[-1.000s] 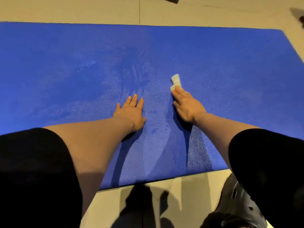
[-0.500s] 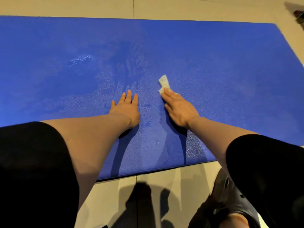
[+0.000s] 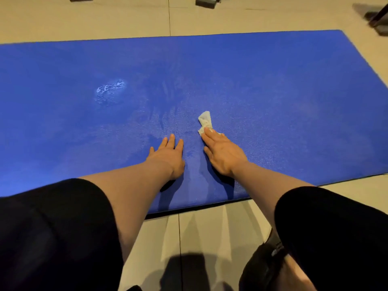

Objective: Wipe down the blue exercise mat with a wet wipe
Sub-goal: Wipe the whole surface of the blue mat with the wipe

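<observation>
Looking down through the head camera, I see the blue exercise mat [image 3: 273,85] spread flat on the beige tiled floor [image 3: 126,19], running from 9 o'clock to 3 o'clock across the view. My left hand [image 3: 168,157] lies palm down on the mat close to its near edge, fingers straight and slightly spread toward 12 o'clock, holding nothing. My right hand [image 3: 223,153] lies just beside it at 3 o'clock, also flat, its straight fingers pressing down on the near end of the wet wipe [image 3: 205,121]. The crumpled white wipe sticks out from under my fingertips toward 12 o'clock, resting on the mat. A foamy whitish patch [image 3: 110,89] sits on the mat at about 10 o'clock from my left hand, well apart from it. Paler wet streaks show around both hands. Black sleeves [image 3: 52,232] cover my upper arms. Dark objects [image 3: 205,2] stand on the floor beyond the mat's far edge.
</observation>
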